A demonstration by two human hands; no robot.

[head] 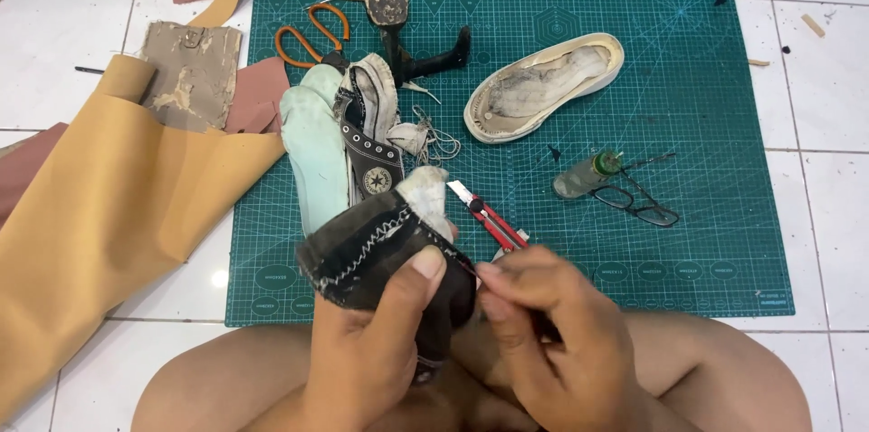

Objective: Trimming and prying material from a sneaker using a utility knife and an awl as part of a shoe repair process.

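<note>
My left hand point(376, 341) clamps the black cloth point(380, 255); my right hand point(552, 332) pinches its 3 o'clock edge. The cloth could rip.

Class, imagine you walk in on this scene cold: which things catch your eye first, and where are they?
First the two hands low in the middle: the left hand grips a dark stitched shoe piece, the right hand pinching at its edge. Behind them a green cutting mat carries a pale rubber sole, orange scissors and a red knife. A big tan leather sheet fills the left.
</note>
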